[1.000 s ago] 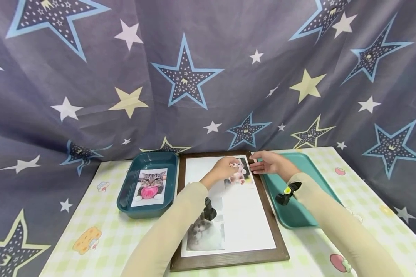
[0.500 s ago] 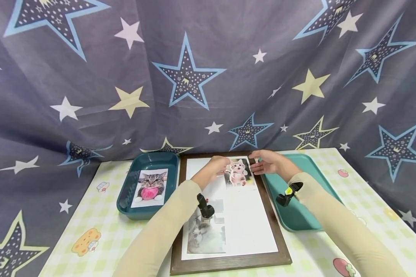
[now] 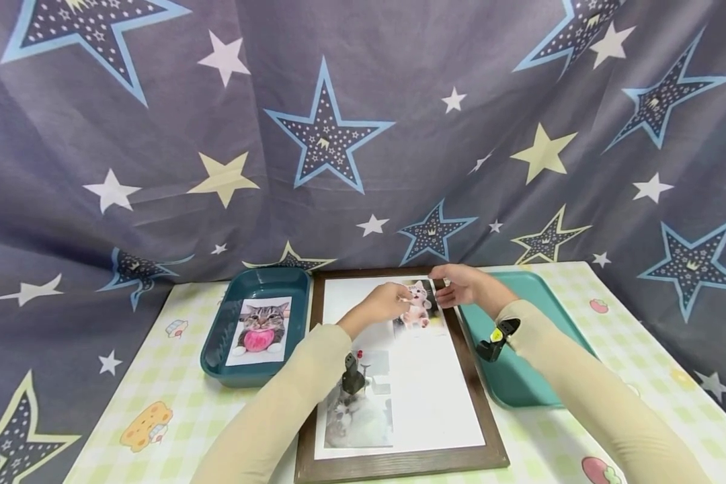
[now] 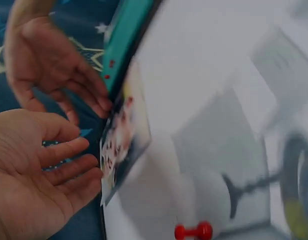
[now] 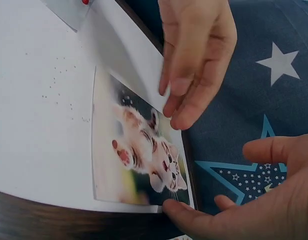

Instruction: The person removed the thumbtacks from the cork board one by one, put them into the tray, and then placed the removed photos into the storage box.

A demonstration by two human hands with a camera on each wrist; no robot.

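A kitten photo (image 5: 149,150) lies at the top right of a white board (image 3: 435,403) with a brown frame. My left hand (image 3: 384,302) is over the photo's left side in the head view. The left wrist view shows its fingers (image 4: 69,150) loosely bent beside the photo's edge, nothing between them. My right hand (image 3: 462,286) is at the frame's upper right, fingers spread. In the right wrist view one of its fingertips (image 5: 171,206) rests right at the photo's corner. A greyish picture (image 3: 359,420) and a red pushpin (image 4: 194,231) are on the board's left half.
A dark teal bin (image 3: 220,329) to the left of the board holds a photo of a tabby cat (image 3: 260,329) with a pink heart. A green tray (image 3: 520,376) stands to the right. Behind the checked tablecloth (image 3: 139,396) hangs a star-patterned curtain (image 3: 363,154).
My left hand drew back left off the photo, then came right again partly over it. My right hand stays by the frame's upper right corner.
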